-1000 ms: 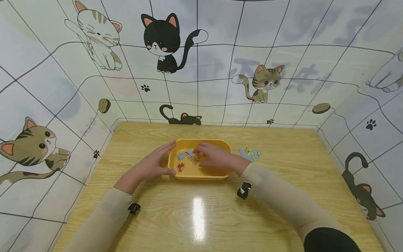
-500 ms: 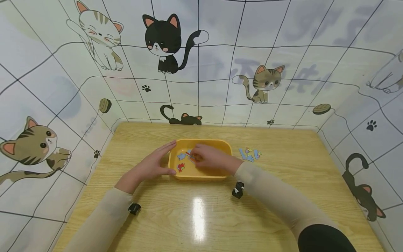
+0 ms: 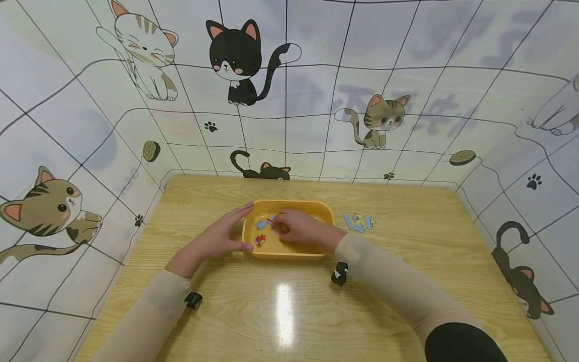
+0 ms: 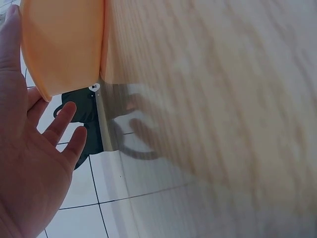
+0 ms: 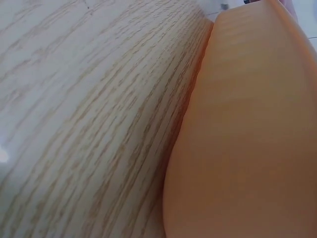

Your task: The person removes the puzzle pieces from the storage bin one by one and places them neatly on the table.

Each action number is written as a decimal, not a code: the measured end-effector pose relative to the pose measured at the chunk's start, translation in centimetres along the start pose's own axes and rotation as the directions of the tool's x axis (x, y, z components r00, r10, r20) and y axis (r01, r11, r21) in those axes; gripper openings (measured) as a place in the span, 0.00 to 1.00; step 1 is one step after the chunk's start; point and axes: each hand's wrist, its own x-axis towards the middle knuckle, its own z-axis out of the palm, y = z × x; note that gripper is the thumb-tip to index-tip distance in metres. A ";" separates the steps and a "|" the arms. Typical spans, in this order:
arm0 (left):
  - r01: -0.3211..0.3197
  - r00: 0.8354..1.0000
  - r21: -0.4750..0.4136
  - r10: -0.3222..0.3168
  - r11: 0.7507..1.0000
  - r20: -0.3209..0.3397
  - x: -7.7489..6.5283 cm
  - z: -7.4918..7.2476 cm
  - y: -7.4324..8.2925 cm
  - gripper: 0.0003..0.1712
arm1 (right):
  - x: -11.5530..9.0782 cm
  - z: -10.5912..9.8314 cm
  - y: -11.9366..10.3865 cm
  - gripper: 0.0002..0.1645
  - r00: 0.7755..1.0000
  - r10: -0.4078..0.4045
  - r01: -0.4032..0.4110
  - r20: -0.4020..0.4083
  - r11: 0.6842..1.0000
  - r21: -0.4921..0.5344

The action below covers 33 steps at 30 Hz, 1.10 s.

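A shallow yellow tray (image 3: 289, 255) stands on the table, seen from outside in the left wrist view and in the right wrist view. My left hand (image 3: 219, 236) touches its left end, thumb at the front corner, fingers extended towards the back corner. Reaching in from the right, my right hand (image 3: 302, 230) has its fingertips together on a small reddish puzzle piece (image 3: 283, 229), mostly hidden under them. Left of these fingertips lie a light blue piece (image 3: 261, 224) and a red piece (image 3: 260, 241), with others partly covered. The right wrist view does not show the right hand.
Several small blue and multicoloured pieces (image 3: 359, 225) lie on the wooden table (image 3: 217, 311) just right of the tray. A wall covering (image 3: 307, 125) with cartoon cats closes off the back and both sides. Each sleeve carries a small black wrist camera (image 3: 193, 300).
My right hand has moved slightly left and down inside the tray, and its fingers have come together over the reddish piece. The left hand stays at the tray's end.
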 end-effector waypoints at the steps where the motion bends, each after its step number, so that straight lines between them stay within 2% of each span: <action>1: -0.001 1.000 -0.001 0.001 1.000 -0.001 0.0 0.0 0.0 0.69 | 0.0 0.0 0.0 0.16 1.000 0.003 -0.003 0.003 1.000 0.003; 10: 0.004 1.000 -0.004 -0.004 1.000 0.004 -0.1 0.1 -0.1 0.68 | 0.0 -0.2 0.3 0.21 0.996 -0.004 0.001 0.091 1.000 0.031; 14: 0.011 1.000 0.000 -0.011 1.000 0.003 -0.1 0.1 0.0 0.68 | 0.1 -0.4 0.4 0.20 0.992 -0.031 0.024 0.123 0.998 0.056; 18: 0.012 1.000 -0.001 -0.012 1.000 0.003 -0.1 0.1 0.0 0.68 | 0.2 -0.6 0.5 0.20 0.989 -0.043 0.033 0.138 0.997 0.073; 23: 0.009 1.000 0.009 -0.009 1.000 0.001 -0.1 0.1 -0.1 0.68 | 0.1 -0.6 0.6 0.20 0.990 -0.007 -0.005 0.144 0.997 0.081; 28: 0.025 1.000 0.018 -0.025 1.000 0.005 -0.1 0.1 -0.4 0.68 | 0.1 -0.6 0.8 0.20 0.989 -0.011 -0.002 0.146 0.996 0.091; 33: 0.013 1.000 0.026 -0.013 1.000 0.001 -0.1 0.1 -0.4 0.68 | 0.1 -1.0 0.7 0.24 0.980 -0.031 0.012 0.197 0.995 0.096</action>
